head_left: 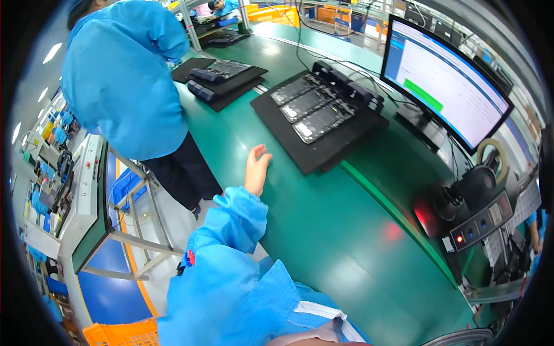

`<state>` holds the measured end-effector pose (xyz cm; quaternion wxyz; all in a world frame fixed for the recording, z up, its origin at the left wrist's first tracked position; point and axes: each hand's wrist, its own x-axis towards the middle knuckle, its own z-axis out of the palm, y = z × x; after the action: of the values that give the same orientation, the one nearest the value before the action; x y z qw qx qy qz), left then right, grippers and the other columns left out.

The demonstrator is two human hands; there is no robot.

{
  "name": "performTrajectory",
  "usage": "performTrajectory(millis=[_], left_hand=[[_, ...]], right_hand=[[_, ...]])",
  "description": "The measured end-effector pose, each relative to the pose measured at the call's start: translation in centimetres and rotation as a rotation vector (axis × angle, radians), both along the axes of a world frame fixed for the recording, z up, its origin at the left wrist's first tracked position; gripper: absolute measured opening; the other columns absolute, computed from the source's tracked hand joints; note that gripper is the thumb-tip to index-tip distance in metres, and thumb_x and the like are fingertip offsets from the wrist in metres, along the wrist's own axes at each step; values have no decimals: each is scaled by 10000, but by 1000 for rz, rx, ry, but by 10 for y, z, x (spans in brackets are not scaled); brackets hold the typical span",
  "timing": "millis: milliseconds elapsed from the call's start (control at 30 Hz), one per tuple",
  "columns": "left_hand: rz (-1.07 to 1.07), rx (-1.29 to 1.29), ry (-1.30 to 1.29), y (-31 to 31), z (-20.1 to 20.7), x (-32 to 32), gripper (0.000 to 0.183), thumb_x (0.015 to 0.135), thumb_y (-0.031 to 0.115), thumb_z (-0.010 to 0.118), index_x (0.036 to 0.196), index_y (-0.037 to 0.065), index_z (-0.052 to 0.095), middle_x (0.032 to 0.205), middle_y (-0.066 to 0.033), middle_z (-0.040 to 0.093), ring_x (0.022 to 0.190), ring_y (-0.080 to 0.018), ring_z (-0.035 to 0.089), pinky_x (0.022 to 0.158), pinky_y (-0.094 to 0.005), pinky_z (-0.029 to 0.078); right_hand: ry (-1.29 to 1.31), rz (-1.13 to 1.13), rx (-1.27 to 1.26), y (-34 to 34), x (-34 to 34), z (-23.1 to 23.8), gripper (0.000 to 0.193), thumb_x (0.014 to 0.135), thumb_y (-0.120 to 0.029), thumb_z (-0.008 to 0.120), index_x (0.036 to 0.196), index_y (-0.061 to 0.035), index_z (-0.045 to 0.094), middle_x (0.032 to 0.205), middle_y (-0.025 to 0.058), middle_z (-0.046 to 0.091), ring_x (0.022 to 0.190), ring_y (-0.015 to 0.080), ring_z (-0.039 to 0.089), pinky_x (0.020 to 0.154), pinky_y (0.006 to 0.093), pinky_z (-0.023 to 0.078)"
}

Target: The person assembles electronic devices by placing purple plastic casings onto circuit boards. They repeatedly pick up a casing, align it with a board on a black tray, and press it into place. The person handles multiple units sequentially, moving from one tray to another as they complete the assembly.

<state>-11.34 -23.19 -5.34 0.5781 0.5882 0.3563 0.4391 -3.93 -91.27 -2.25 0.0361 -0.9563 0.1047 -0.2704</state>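
Note:
My left hand (257, 170) hovers at the left edge of the green workbench (323, 213), in a blue sleeve. Its fingers are loosely bent and apart from the thumb, with nothing held. Ahead and to the right of it lies a black mat (283, 135). On the mat sit 3 opened phone-like units (314, 118) with their inner parts exposed, side by side. Black clamp-like blocks (346, 86) line their far right ends, where cables run. My right hand is outside the picture.
At the far left of the bench, more units (228, 71) rest on a black mat. A co-worker in blue (121, 86) stands beside it. A monitor (444, 81), a scanner-like device on a stand (476, 184) and a control box (482, 222) are on the right. An orange crate (124, 333) is lower left.

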Motion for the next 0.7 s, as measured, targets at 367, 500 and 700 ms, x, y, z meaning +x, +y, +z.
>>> performTrajectory(millis=[367, 500, 700], left_hand=[[-168, -359, -540, 148, -19, 71, 291, 786, 27, 531, 1065, 25, 447, 982, -100, 553, 878, -245, 549, 761, -390, 470], [-204, -470, -537, 101, -22, 50, 279, 781, 13, 485, 1055, 24, 429, 1013, -123, 523, 925, -280, 530, 768, -456, 464], [-47, -436, -679, 100, -25, 20, 277, 828, 159, 487, 1060, 18, 436, 1044, -119, 525, 942, -255, 528, 769, -388, 452]], right_hand=[[526, 1359, 881, 396, 16, -28, 286, 750, -55, 570, 1029, -29, 513, 749, 69, 585, 651, 159, 572, 543, 256, 430], [737, 1021, 1698, 481, 55, -8, 444, 821, -214, 537, 1189, -33, 366, 826, 58, 581, 679, 119, 569, 526, 212, 405], [508, 1090, 1604, 532, 74, -28, 512, 756, -129, 617, 1148, 93, 373, 1010, 143, 538, 902, 213, 542, 801, 280, 423]])
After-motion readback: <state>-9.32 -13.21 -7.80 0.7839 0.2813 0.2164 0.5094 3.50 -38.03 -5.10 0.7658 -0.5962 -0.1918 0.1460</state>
